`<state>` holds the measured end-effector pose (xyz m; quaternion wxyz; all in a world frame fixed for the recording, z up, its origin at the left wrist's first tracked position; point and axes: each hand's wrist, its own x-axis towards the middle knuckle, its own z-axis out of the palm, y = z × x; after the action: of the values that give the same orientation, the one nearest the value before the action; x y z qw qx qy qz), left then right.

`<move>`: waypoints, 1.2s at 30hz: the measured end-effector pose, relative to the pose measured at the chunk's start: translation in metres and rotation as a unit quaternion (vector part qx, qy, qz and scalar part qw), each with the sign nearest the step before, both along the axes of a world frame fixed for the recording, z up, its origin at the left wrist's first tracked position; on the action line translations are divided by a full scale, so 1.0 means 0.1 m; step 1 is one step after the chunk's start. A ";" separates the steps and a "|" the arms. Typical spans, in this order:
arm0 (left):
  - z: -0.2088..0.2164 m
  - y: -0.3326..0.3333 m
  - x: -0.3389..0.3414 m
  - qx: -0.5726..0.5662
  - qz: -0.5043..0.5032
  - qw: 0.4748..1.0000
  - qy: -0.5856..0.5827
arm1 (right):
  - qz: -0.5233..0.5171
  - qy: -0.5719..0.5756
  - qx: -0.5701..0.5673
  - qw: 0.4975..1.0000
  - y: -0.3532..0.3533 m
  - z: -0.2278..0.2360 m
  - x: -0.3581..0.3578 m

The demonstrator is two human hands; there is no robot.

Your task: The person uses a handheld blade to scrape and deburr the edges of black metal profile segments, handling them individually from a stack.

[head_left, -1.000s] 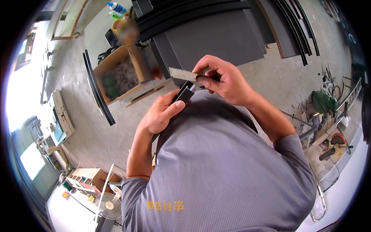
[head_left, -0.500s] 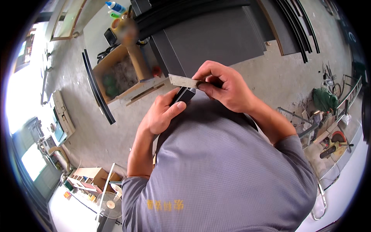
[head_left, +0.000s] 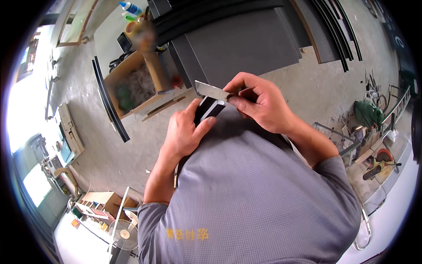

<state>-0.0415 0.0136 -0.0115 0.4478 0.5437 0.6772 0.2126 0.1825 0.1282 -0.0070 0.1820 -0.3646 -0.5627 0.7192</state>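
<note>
My left hand (head_left: 187, 128) is closed around a black profile strip (head_left: 211, 110) with a pale stripe along it, close to my chest. Its far end points up and away from me, and its lower part is hidden by my hand and shirt. Between thumb and fingers, my right hand (head_left: 259, 102) pinches a flat silvery blade (head_left: 212, 91) with a slanted tip. The blade lies across the strip's end, its tip reaching past the strip to the left. Whether the edge touches the strip I cannot tell.
Dark grey panels (head_left: 239, 44) lie ahead, with long black strips (head_left: 336, 33) at the far right. A wooden open box (head_left: 138, 103) stands ahead left beside another black strip (head_left: 107, 101). A fan (head_left: 125, 234) is at lower left; a cut-off saw (head_left: 381, 166) is at right.
The strip has turned in my left hand, so its pale stripe now shows. My right hand and the blade have shifted slightly right, with the blade tilted more.
</note>
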 end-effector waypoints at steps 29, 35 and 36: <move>0.05 0.01 0.06 -0.019 -0.015 0.998 0.056 | 0.094 -0.075 0.410 0.904 0.26 0.02 -0.02; 0.05 0.03 0.02 -0.060 -0.010 0.998 0.030 | 0.086 -0.040 0.472 0.876 0.30 0.01 -0.05; 0.05 0.03 0.02 -0.056 -0.009 0.998 0.026 | 0.089 -0.045 0.484 0.869 0.30 -0.01 -0.05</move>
<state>-0.0390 0.0163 -0.0069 0.4615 0.5290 0.6948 0.1562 0.1774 0.1584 -0.0077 0.2452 -0.2111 -0.8780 0.3528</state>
